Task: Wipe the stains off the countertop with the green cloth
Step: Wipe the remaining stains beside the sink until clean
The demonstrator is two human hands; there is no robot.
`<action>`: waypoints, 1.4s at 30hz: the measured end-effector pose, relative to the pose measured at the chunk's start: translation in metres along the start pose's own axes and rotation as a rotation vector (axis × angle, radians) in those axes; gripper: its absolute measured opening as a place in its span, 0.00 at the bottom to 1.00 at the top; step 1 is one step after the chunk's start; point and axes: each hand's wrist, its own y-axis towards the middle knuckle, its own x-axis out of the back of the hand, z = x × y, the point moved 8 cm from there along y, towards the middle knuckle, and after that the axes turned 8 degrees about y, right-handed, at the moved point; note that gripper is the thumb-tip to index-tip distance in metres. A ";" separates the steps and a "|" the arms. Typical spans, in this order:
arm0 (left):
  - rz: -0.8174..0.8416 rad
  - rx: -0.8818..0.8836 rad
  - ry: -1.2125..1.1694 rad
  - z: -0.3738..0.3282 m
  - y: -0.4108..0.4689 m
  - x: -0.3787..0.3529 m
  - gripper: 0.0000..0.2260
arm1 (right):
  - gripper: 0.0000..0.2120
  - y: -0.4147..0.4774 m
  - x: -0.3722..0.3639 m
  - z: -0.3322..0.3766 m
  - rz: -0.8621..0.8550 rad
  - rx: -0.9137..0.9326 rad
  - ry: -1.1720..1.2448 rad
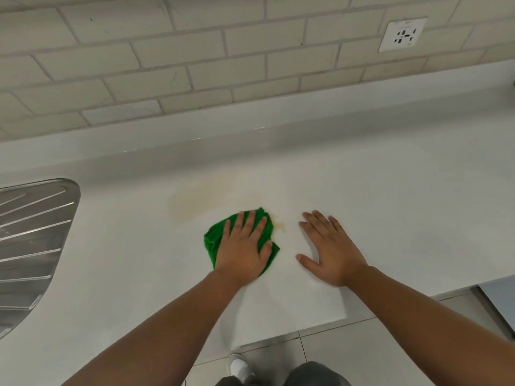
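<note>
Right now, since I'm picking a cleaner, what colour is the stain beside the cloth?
The stain is pale yellowish-brown, clearest in the head view.

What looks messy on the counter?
On the white countertop, a faint yellowish smear spreads beyond the green cloth, and a darker yellow blotch sits at its right edge, beside the left hand pressing it.

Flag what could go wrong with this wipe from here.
1. The left hand presses the green cloth bunched up, so it covers little; strokes may miss the faint wide smear behind it.
2. The yellow stain sits at the cloth's right edge, close to the right hand lying flat on the countertop; a sweep that way may drag residue onto the fingers.
</note>
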 end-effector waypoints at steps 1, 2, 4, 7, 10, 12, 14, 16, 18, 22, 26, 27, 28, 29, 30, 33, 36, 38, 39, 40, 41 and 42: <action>-0.001 -0.055 -0.001 -0.010 -0.008 -0.001 0.30 | 0.39 0.000 0.000 0.000 0.007 0.005 -0.001; 0.000 -0.107 -0.004 -0.017 -0.020 -0.002 0.30 | 0.39 0.000 0.000 0.000 0.017 0.010 -0.005; -0.005 -0.195 -0.015 -0.016 -0.048 -0.005 0.29 | 0.39 -0.002 -0.003 0.001 0.039 0.016 -0.019; -0.023 -0.211 -0.049 0.018 -0.075 -0.007 0.29 | 0.40 -0.002 -0.005 0.001 0.066 0.015 -0.023; -0.029 -0.001 -0.057 0.066 -0.066 -0.007 0.31 | 0.42 0.000 -0.003 0.000 0.088 0.011 0.007; -0.011 0.216 -0.054 0.079 -0.044 -0.005 0.34 | 0.43 0.003 0.003 -0.003 0.102 0.042 0.016; 0.013 0.395 -0.034 0.069 -0.019 -0.003 0.34 | 0.42 0.007 0.011 -0.007 0.092 0.112 0.014; 0.032 0.441 -0.038 0.035 0.005 0.001 0.32 | 0.42 0.010 0.018 -0.017 0.073 0.179 0.009; 0.037 0.374 -0.038 -0.009 0.018 0.004 0.32 | 0.42 0.016 0.022 -0.028 0.064 0.211 0.012; 0.023 0.192 -0.027 -0.071 -0.003 0.001 0.32 | 0.42 0.026 0.029 -0.044 0.082 0.234 0.009; -0.023 0.101 -0.046 -0.060 -0.057 -0.006 0.31 | 0.42 0.025 0.024 -0.051 0.157 0.275 -0.042; -0.033 0.124 -0.047 -0.050 -0.067 -0.006 0.31 | 0.42 0.024 0.023 -0.053 0.168 0.283 -0.044; -0.043 0.172 -0.058 -0.037 -0.073 -0.006 0.32 | 0.42 0.023 0.021 -0.054 0.176 0.287 -0.045; -0.053 0.243 -0.074 -0.024 -0.075 -0.006 0.32 | 0.42 0.022 0.020 -0.055 0.178 0.290 -0.044; -0.056 0.328 -0.089 -0.012 -0.072 -0.005 0.32 | 0.42 0.022 0.020 -0.055 0.170 0.291 -0.042; -0.020 0.575 -0.072 0.012 -0.045 -0.004 0.33 | 0.42 0.021 0.020 -0.056 0.149 0.290 -0.027; 0.041 0.671 -0.083 0.002 -0.006 -0.002 0.33 | 0.42 0.021 0.018 -0.057 0.154 0.295 -0.028; 0.025 0.612 -0.088 -0.024 0.018 0.004 0.33 | 0.42 0.021 0.019 -0.058 0.154 0.297 -0.022; 0.014 0.560 -0.085 -0.040 0.026 0.007 0.33 | 0.42 0.021 0.019 -0.058 0.150 0.300 -0.016; 0.002 0.500 -0.076 -0.056 0.031 0.008 0.32 | 0.42 0.020 0.019 -0.057 0.144 0.305 -0.010; -0.008 0.440 -0.067 -0.072 0.032 0.009 0.31 | 0.42 0.020 0.020 -0.057 0.143 0.308 -0.006; -0.016 0.384 -0.063 -0.085 0.029 0.009 0.31 | 0.42 0.020 0.020 -0.057 0.144 0.311 -0.005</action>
